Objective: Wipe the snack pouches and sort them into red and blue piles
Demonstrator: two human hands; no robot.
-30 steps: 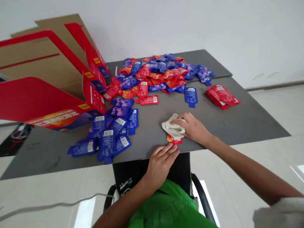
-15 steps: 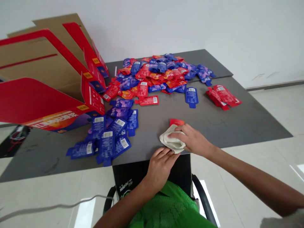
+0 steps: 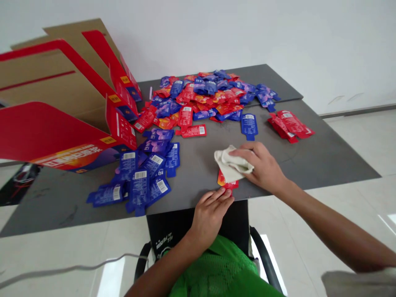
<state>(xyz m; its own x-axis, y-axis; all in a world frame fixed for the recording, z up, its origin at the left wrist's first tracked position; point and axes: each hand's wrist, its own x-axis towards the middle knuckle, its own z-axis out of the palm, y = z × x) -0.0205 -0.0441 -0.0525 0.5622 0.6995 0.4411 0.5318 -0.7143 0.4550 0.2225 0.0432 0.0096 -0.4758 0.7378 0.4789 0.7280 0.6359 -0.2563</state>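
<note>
My right hand [image 3: 262, 167] presses a crumpled off-white cloth [image 3: 230, 163] onto a red sachet [image 3: 227, 181] lying near the front edge of the dark grey table [image 3: 309, 161]. The cloth covers most of the sachet; only its near end shows. My left hand [image 3: 212, 208] rests at the table edge with its fingers laid flat, their tips touching the sachet's near end.
A heap of red and blue sachets [image 3: 210, 97] lies at the back of the table. Blue sachets [image 3: 142, 173] are spread at the left, a small red stack [image 3: 291, 123] at the right. Open red cardboard boxes [image 3: 62, 103] stand at the left. A green mesh bag [image 3: 219, 270] is below me.
My right hand has slid the cloth away from me along the sachet, from the table edge toward the middle, uncovering the sachet's near end. My left hand has stayed in place.
</note>
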